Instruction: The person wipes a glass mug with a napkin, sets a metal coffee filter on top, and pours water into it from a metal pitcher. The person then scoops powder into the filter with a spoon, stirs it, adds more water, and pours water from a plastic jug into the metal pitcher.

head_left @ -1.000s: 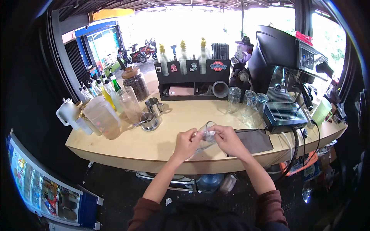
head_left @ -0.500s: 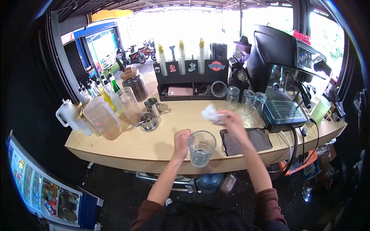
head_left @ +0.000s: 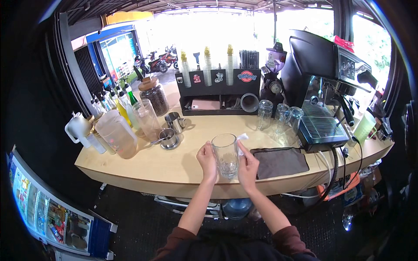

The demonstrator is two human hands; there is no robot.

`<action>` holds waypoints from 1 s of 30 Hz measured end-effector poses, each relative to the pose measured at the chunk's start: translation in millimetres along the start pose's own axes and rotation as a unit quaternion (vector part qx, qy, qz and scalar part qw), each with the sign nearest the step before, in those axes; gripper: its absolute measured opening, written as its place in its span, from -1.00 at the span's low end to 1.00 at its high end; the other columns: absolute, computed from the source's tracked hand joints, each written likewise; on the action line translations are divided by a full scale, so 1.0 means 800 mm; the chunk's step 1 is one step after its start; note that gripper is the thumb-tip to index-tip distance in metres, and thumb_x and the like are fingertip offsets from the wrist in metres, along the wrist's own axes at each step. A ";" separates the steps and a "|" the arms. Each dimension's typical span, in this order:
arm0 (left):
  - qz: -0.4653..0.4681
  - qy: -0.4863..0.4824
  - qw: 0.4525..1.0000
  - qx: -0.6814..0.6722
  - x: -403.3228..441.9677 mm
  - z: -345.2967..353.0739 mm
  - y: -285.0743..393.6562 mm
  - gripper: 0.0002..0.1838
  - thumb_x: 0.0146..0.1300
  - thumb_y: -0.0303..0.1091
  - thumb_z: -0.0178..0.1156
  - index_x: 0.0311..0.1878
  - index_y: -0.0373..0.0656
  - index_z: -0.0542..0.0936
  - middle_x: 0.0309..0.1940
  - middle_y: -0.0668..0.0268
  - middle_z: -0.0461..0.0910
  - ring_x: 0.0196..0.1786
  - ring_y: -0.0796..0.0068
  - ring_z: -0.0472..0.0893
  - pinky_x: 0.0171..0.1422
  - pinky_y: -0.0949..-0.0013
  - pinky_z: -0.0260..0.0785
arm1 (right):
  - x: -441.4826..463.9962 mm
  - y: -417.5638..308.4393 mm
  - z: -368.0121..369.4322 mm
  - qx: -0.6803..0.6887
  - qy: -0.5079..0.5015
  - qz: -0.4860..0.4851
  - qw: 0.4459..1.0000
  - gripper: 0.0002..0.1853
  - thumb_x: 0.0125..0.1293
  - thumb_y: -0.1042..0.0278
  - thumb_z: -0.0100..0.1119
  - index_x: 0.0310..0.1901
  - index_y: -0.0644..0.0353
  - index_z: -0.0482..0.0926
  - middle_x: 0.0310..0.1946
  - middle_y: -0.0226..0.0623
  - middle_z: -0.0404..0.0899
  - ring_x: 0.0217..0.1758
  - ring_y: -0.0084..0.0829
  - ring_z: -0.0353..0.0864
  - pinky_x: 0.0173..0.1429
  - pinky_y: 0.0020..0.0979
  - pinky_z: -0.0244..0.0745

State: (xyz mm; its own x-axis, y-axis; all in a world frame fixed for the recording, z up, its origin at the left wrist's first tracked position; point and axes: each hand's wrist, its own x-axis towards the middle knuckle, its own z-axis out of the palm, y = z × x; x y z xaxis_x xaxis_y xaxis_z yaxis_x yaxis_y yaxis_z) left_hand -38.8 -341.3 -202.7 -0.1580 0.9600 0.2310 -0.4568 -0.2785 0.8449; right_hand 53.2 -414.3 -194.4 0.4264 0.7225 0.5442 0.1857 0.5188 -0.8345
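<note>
A clear glass mug is held upright over the front edge of the wooden counter. My left hand is closed at its left side, where the handle is; the fingers cover most of it. On the mug's right side, my right hand pinches a crumpled white tissue near the rim, its fingers against or close to the glass. Just right of that hand lies a dark folded cloth. A steel cup on a saucer and a steel milk pitcher stand to the left.
Upturned glasses stand by the espresso machine at right. A black organizer with stacked cups is at the back. Plastic pitchers, a jar of coffee beans and syrup bottles crowd the left.
My right hand has come down and left, bringing the tissue to the mug's right side. The mug has turned more upright and risen slightly in my left hand.
</note>
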 end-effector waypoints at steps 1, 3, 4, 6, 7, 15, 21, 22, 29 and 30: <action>0.015 0.039 0.999 0.014 0.000 0.005 0.000 -0.62 0.42 -0.19 -0.02 -0.58 0.02 0.32 -0.74 0.59 0.20 -0.72 0.77 0.13 -0.66 0.54 -0.08 | -0.002 0.004 0.001 -0.045 0.011 -0.063 0.997 -0.48 0.16 0.77 -0.19 0.17 0.25 0.46 0.09 -0.07 0.53 0.17 -0.30 0.52 0.19 -0.45 0.39; -0.008 0.046 0.999 0.005 -0.011 0.014 0.007 -0.60 0.42 -0.19 -0.02 -0.60 0.01 0.31 -0.74 0.61 0.18 -0.70 0.79 0.11 -0.64 0.54 -0.11 | 0.000 0.012 0.003 -0.069 0.025 -0.095 0.993 -0.45 0.12 0.79 -0.19 0.17 0.25 0.46 0.11 -0.04 0.50 0.21 -0.24 0.48 0.22 -0.41 0.38; -0.030 0.054 0.998 -0.004 -0.016 0.019 0.013 -0.58 0.42 -0.20 -0.02 -0.62 0.00 0.30 -0.73 0.63 0.16 -0.68 0.81 0.09 -0.62 0.55 -0.13 | 0.002 0.015 0.003 -0.092 0.038 -0.129 0.987 -0.42 0.08 0.82 -0.18 0.17 0.24 0.47 0.14 -0.01 0.47 0.26 -0.18 0.43 0.24 -0.37 0.37; -0.036 0.034 0.999 -0.007 -0.023 0.021 0.015 -0.58 0.43 -0.17 -0.04 -0.61 0.00 0.28 -0.73 0.62 0.15 -0.68 0.81 0.09 -0.62 0.55 -0.12 | 0.003 0.014 -0.002 -0.109 0.047 -0.147 0.982 -0.41 0.06 0.83 -0.18 0.17 0.24 0.46 0.13 -0.01 0.47 0.25 -0.17 0.44 0.23 -0.36 0.37; -0.044 0.014 0.999 -0.010 -0.027 0.022 0.017 -0.58 0.44 -0.14 -0.06 -0.60 0.00 0.27 -0.74 0.62 0.13 -0.68 0.82 0.09 -0.62 0.56 -0.11 | 0.004 0.014 -0.005 -0.128 0.056 -0.164 0.977 -0.39 0.04 0.84 -0.17 0.17 0.24 0.46 0.12 -0.01 0.48 0.23 -0.16 0.45 0.23 -0.35 0.38; -0.044 -0.073 0.996 -0.012 -0.060 0.033 0.042 -0.54 0.46 0.03 -0.21 -0.56 0.03 0.15 -0.71 0.58 0.04 -0.70 0.77 0.00 -0.66 0.56 -0.20 | 0.007 0.013 -0.020 -0.153 0.078 -0.190 0.967 -0.41 0.05 0.84 -0.18 0.16 0.28 0.47 0.11 -0.01 0.50 0.20 -0.17 0.49 0.17 -0.37 0.41; -0.024 -0.087 0.996 0.000 -0.066 0.035 0.023 -0.58 0.48 -0.04 -0.21 -0.51 -0.02 0.22 -0.65 0.57 0.11 -0.62 0.79 0.07 -0.59 0.59 -0.09 | -0.006 0.021 -0.018 -0.184 0.077 -0.214 0.956 -0.44 0.06 0.82 -0.15 0.15 0.30 0.46 0.10 0.02 0.49 0.22 -0.12 0.47 0.21 -0.29 0.40; -0.023 -0.099 0.995 -0.002 -0.067 0.035 0.022 -0.62 0.49 -0.10 -0.20 -0.47 -0.06 0.28 -0.62 0.57 0.15 -0.57 0.80 0.11 -0.53 0.61 -0.04 | -0.009 0.024 -0.019 -0.186 0.065 -0.213 0.957 -0.45 0.07 0.82 -0.13 0.15 0.30 0.46 0.09 0.03 0.50 0.23 -0.11 0.45 0.22 -0.25 0.40; 0.018 -0.117 0.991 0.059 -0.050 0.020 0.021 -0.65 0.46 -0.24 -0.12 -0.49 -0.17 0.35 -0.64 0.57 0.14 -0.55 0.78 0.12 -0.51 0.55 -0.04 | 0.000 -0.014 -0.037 -0.103 0.061 -0.201 0.972 -0.51 0.03 0.82 -0.14 0.04 0.36 0.53 -0.02 -0.06 0.59 0.12 -0.13 0.55 0.27 -0.18 0.35; 0.018 -0.116 0.991 0.059 -0.049 0.017 0.027 -0.65 0.46 -0.24 -0.12 -0.49 -0.17 0.35 -0.64 0.57 0.14 -0.55 0.78 0.12 -0.51 0.55 -0.04 | 0.015 -0.023 -0.046 -0.102 0.060 -0.200 0.973 -0.51 0.03 0.82 -0.14 0.04 0.36 0.53 -0.02 -0.06 0.59 0.12 -0.13 0.55 0.27 -0.18 0.35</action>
State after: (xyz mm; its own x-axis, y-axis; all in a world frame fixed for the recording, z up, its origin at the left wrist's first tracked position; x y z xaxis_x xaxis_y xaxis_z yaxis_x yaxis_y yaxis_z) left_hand -30.8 -384.9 -187.0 0.0398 0.9339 0.3553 -0.3462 -0.3206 0.8817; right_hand 87.4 -432.3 -175.8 0.3819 0.4157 0.8254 0.5251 0.6374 -0.5639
